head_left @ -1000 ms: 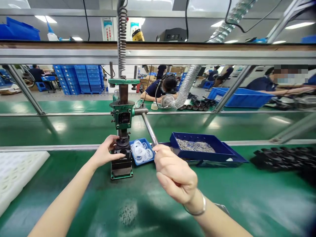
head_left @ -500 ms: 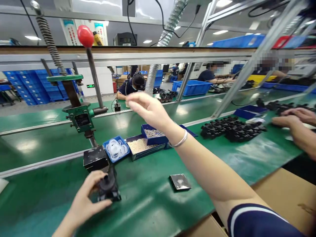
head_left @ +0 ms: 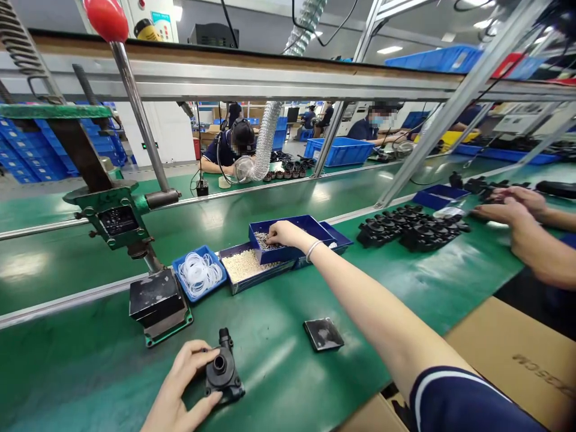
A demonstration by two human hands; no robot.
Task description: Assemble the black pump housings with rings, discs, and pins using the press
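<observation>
My left hand (head_left: 180,390) grips a small black pump housing (head_left: 223,372) that rests on the green bench at the near left. My right hand (head_left: 283,233) reaches forward into a dark blue tray (head_left: 310,225) of small metal pins, fingers pinched down among them. What the fingertips hold is too small to make out. A silver bracelet sits on that wrist. The green hand press (head_left: 119,213) with its red-knobbed lever (head_left: 107,18) stands at the left, its black base block (head_left: 155,300) bare.
A blue tray of white rings (head_left: 198,276) and a tray of white pellets (head_left: 245,267) sit beside the pin tray. A black square plate (head_left: 323,333) lies nearby. Black housings (head_left: 409,225) are piled to the right, where a co-worker's hands (head_left: 513,207) work. A cardboard box (head_left: 517,354) borders the bench.
My left hand drew the black housing off the press base toward me. My right hand left the press lever, swung across and dropped into the pin tray. The lever rose upright.
</observation>
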